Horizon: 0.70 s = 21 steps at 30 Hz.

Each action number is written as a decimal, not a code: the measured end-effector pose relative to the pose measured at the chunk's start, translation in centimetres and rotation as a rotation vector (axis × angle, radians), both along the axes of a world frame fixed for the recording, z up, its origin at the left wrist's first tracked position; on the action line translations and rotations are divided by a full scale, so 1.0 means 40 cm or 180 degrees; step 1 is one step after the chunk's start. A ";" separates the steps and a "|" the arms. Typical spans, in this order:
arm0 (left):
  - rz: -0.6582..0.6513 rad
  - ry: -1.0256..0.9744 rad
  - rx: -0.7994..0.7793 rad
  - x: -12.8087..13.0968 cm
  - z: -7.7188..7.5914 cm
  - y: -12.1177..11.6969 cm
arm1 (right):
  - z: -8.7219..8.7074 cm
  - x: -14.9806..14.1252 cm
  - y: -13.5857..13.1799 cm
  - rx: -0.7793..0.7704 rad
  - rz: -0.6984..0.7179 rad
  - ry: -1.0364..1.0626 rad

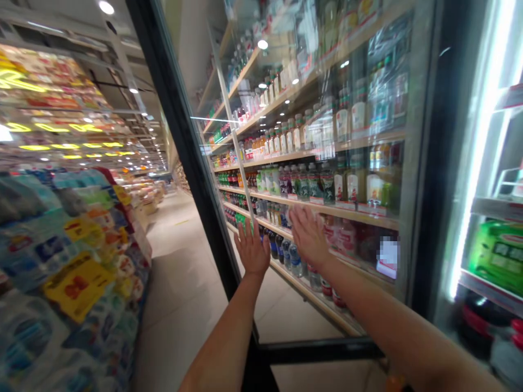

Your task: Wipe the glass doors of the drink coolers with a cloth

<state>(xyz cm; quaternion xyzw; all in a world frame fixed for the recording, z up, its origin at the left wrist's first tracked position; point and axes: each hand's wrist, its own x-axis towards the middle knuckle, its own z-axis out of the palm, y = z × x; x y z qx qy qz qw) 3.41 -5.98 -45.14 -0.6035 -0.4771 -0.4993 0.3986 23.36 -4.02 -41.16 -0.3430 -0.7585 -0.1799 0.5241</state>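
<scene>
A glass fridge door (294,318) in a black frame stands swung open in front of me, tilted in the view. My left hand (252,247) is raised before the glass near the frame's left side, fingers spread and holding nothing. To its right, my right hand (307,233) lies flat towards the pane with fingers stretched out, also without anything in it. Whether either palm touches the glass, I cannot tell. Shelves of drink bottles (281,139) show in the glass behind both hands.
A lit cooler at the far right holds a green package (496,256) and dark bottles (476,321). On the left stands a stacked display of wrapped goods with a yellow sign (77,284). A pale floor aisle (175,261) runs between the display and the door.
</scene>
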 end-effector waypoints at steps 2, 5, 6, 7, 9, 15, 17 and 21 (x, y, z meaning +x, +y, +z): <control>-0.0228 0.0110 0.0001 0.028 -0.005 -0.018 | -0.042 -0.040 -0.024 -0.0121 0.0095 -0.0069; -0.0589 0.0433 0.0025 0.087 -0.005 -0.034 | -0.037 -0.096 -0.044 -0.0421 0.0419 0.0326; -0.0653 0.0477 0.0006 0.108 0.000 -0.034 | -0.023 -0.106 -0.047 -0.0529 0.0572 0.0492; -0.0671 0.0461 -0.0034 0.129 0.008 -0.032 | -0.007 -0.108 -0.049 -0.0615 0.0704 0.0620; -0.0614 0.0337 -0.0141 0.163 0.030 -0.025 | 0.028 -0.086 -0.054 -0.0661 0.0820 0.0698; -0.0277 0.0005 -0.0217 0.188 0.047 -0.030 | 0.083 0.128 -0.026 0.0216 -0.0209 0.0459; -0.0153 -0.0208 -0.0200 0.187 0.025 -0.043 | 0.065 0.187 0.014 0.0423 -0.0812 0.0152; -0.0072 -0.0375 -0.0293 0.208 -0.017 -0.053 | 0.003 0.226 0.086 0.0669 -0.1176 -0.0359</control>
